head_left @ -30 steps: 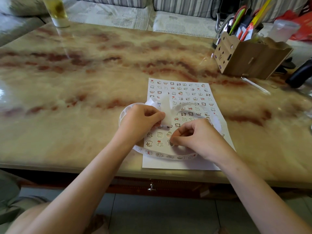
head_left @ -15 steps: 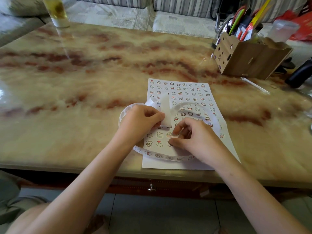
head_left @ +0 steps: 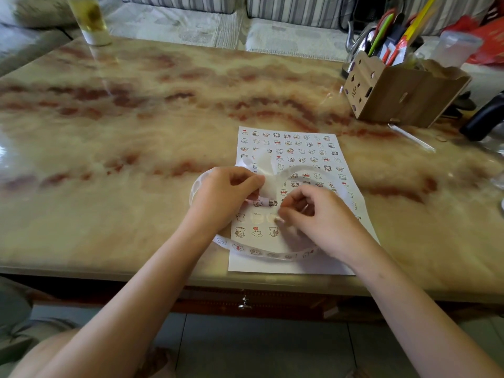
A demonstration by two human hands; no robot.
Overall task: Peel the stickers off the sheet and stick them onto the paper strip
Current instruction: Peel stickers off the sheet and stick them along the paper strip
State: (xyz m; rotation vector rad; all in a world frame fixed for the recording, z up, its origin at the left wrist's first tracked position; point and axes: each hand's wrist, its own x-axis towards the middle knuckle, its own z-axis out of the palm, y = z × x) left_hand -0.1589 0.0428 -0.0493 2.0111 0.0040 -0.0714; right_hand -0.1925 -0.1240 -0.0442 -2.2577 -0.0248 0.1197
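The sticker sheet [head_left: 300, 151] lies flat on the marbled table [head_left: 136, 132], close to its front edge. The paper strip [head_left: 261, 252] loops loosely over the sheet. One stretch curves across the sheet's near end with stickers [head_left: 237, 247] already along it, and another arcs over the middle.

The left hand [head_left: 223, 197] pinches the strip near a free end and holds that part just above the sheet, with two stuck-on pictures showing beside the thumb. The right hand [head_left: 316, 219] is curled, thumb and forefinger brought together with their tips down on the sheet. They sit right beside two bare round patches in a row near the bottom (whether a sticker is caught between the fingertips [head_left: 281, 219] is too blurred to tell).

The step in hand looks like peeling the next sticker from that row. Most of the far rows are untouched, so the job seems early to middling.

The next move calls for getting a nail under the sticker's edge and lifting it without folding it onto itself. The sticker then goes to the bare stretch of strip the left hand is offering, beside the last one placed, and gets pressed flat while that hand keeps the strip steady.

A wooden box [head_left: 403, 94] of pens stands far right, and a glass [head_left: 90, 20] far left.
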